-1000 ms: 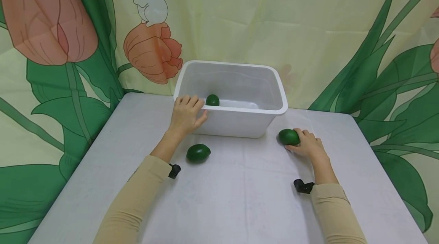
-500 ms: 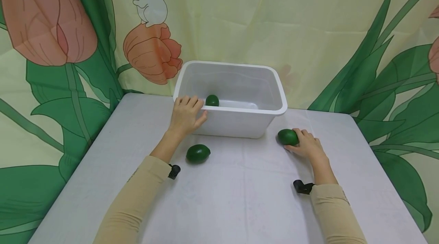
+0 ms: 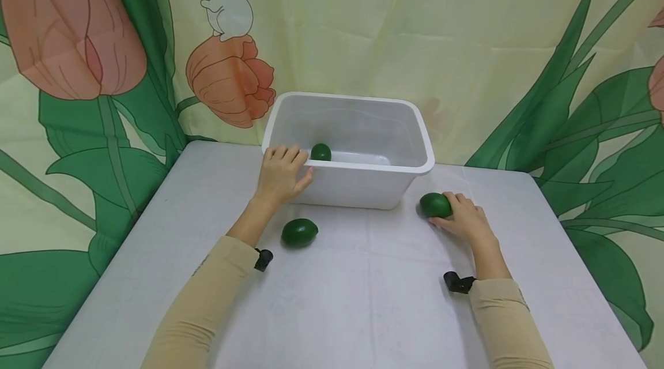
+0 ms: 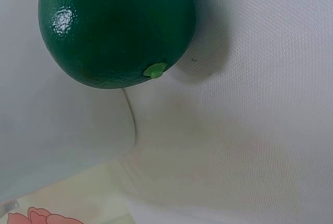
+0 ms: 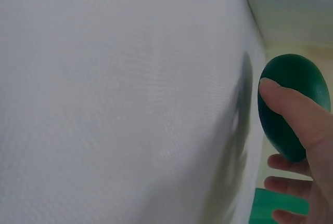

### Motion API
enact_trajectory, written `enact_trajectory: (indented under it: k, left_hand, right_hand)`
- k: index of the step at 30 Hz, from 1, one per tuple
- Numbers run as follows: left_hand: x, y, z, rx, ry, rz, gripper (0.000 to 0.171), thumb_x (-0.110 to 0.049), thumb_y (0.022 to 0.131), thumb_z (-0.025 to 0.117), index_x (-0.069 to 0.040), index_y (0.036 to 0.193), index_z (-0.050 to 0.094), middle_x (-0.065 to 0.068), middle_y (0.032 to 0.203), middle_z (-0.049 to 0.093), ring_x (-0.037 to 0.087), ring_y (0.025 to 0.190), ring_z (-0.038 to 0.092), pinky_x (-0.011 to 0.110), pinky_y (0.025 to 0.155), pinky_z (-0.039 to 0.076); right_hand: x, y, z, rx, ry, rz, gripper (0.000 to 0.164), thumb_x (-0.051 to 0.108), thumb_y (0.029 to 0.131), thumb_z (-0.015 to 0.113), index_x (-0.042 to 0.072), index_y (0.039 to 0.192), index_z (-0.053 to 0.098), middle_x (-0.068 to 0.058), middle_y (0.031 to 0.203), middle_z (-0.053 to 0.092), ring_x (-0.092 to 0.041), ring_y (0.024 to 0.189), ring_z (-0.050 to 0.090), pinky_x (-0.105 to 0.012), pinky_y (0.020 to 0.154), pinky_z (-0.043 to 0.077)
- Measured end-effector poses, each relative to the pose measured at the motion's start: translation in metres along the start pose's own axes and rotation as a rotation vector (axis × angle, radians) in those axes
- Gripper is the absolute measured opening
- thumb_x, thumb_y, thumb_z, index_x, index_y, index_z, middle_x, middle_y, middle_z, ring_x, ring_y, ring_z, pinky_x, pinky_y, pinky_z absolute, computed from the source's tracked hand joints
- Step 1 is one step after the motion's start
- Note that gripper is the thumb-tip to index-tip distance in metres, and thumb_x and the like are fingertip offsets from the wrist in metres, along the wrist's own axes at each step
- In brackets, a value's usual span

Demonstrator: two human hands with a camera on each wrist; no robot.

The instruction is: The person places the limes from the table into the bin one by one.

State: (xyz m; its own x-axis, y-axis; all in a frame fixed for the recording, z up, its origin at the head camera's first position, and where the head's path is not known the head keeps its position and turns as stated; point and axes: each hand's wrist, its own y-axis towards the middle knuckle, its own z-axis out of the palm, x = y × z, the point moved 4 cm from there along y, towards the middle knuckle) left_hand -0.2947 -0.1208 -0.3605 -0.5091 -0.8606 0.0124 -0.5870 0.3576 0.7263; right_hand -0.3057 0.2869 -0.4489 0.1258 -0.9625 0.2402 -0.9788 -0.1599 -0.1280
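A dark green lime (image 3: 435, 205) is pinched in my right hand (image 3: 467, 219), right of the white plastic bin (image 3: 358, 184). In the right wrist view the thumb lies along one side of this lime (image 5: 296, 78), close over the tabletop. My left hand (image 3: 279, 176) holds the front rim of the bin near its left corner, fingers over the edge and thumb against the outer wall. A second lime (image 3: 300, 232) lies on the table in front of the bin, large in the left wrist view with a small green stem nub. Inside the bin sits another lime (image 3: 321, 152), partly hidden by the rim.
A white cloth (image 3: 373, 300) covers the table. Behind it hangs a yellow curtain (image 3: 353, 23) printed with tulips and leaves, close behind the bin. Each wrist carries a small black camera (image 3: 459, 282).
My right hand has shifted very slightly up and left with the lime in its fingers. The left hand, the bin and the other limes stay where they were.
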Motion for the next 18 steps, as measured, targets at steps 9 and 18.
enact_trajectory:
  k: [9,18]
  left_hand:
    - [0.001,0.000,0.002,-0.026,0.014,0.014,0.034,-0.037,0.084,0.036,-0.008,0.092,0.053,0.007,0.085,0.050,0.026,0.080,0.044,0.043,0.076,0.035]
    - [0.000,0.001,0.001,-0.021,0.016,0.011,0.035,-0.038,0.084,0.034,-0.009,0.092,0.053,0.007,0.085,0.050,0.026,0.079,0.044,0.043,0.076,0.035]
  right_hand:
    - [0.006,-0.003,-0.015,-0.063,-0.018,-0.024,0.077,0.043,0.078,0.064,0.001,0.134,0.031,-0.030,0.125,0.037,-0.046,0.112,0.035,-0.062,0.088,0.027]
    - [0.012,-0.006,-0.029,-0.142,-0.029,-0.055,0.073,0.040,0.078,0.066,0.002,0.131,0.034,-0.030,0.123,0.040,-0.045,0.111,0.037,-0.062,0.087,0.027]
